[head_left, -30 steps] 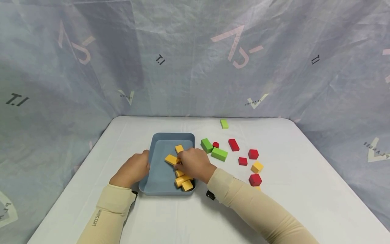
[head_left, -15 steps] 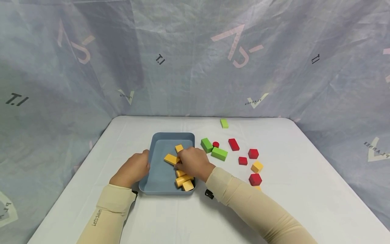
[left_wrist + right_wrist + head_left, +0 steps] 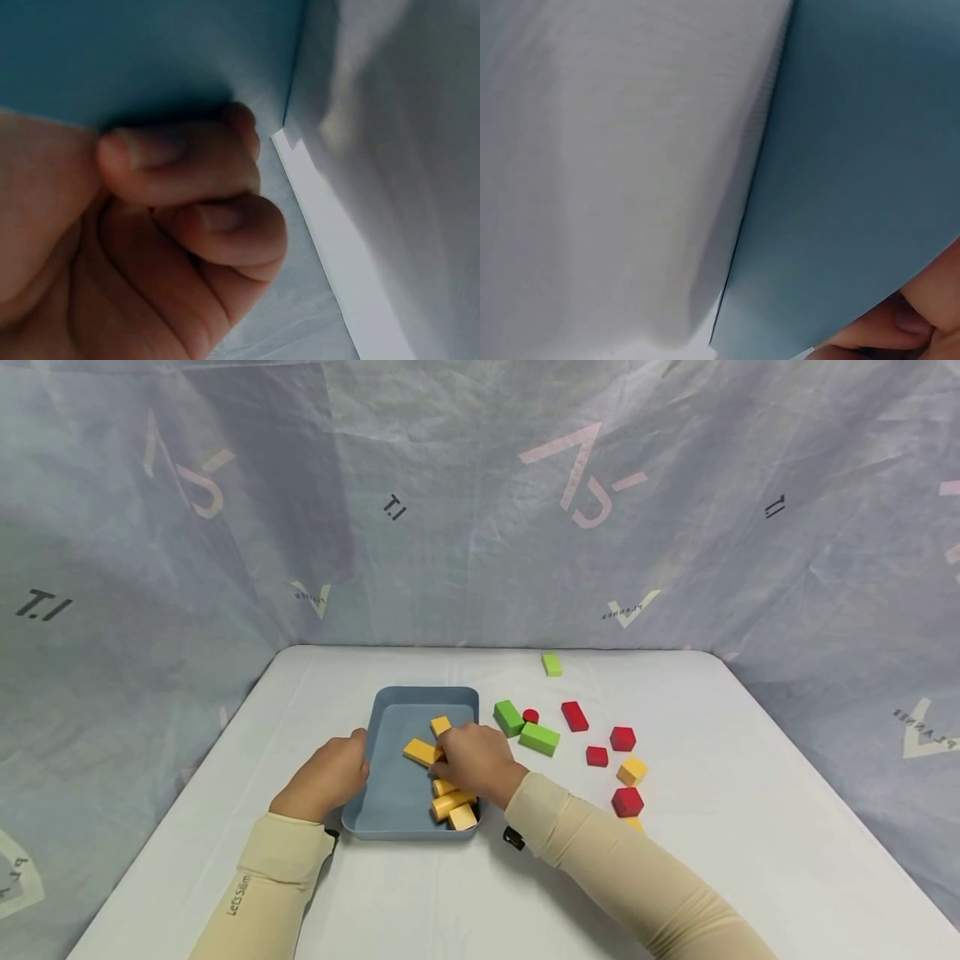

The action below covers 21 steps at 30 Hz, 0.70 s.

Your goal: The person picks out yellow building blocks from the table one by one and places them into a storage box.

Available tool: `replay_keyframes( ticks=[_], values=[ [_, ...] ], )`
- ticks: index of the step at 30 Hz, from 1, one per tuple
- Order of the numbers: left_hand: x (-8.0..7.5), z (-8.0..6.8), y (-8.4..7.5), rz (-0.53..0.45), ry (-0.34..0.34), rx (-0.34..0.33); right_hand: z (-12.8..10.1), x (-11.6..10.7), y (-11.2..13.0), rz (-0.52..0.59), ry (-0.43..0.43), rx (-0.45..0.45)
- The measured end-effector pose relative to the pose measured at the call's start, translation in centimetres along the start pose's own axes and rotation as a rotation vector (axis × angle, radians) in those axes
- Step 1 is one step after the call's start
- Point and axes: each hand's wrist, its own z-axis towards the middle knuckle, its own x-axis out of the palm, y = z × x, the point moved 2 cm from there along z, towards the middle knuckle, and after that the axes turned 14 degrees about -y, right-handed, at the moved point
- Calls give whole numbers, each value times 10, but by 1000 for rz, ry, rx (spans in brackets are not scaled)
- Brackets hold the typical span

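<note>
A blue-grey tray (image 3: 397,837) lies on the table with several yellow blocks along its right side. My left hand (image 3: 330,777) grips the tray's left rim, and its curled fingers press against the outer wall (image 3: 165,52) in the left wrist view. Reaching over the right rim, my right hand (image 3: 483,764) is inside the tray, its fingers and thumb around the end of a yellow block (image 3: 420,752). Another yellow block (image 3: 440,726) sticks out past its knuckles. Below it lie a yellow cylinder (image 3: 450,803) and a paler yellow block (image 3: 462,817). The tray wall (image 3: 855,180) hides most of my right hand in its wrist view.
Right of the tray lie two green blocks (image 3: 540,738), a red disc (image 3: 531,716), several red blocks (image 3: 575,717) and a yellow cube (image 3: 632,771). A small light green block (image 3: 552,665) sits near the far edge. A grey curtain (image 3: 465,510) stands behind the table.
The yellow block at my right fingers has shifted slightly to the left, and the lower yellow pieces slightly to the right. Both hands have hardly moved.
</note>
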Motion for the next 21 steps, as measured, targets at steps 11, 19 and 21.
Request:
replay_keyframes(
  ticks=[11, 19, 21],
  values=[
    [1, -1, 1, 12, -7, 22, 0, 2, 0, 1, -1, 12],
    [2, 1, 2, 7, -11, 17, 1, 0, 3, -17, 21, 9],
    [2, 2, 3, 6, -9, 17, 1, 1, 3, -26, 18, 3]
  ],
)
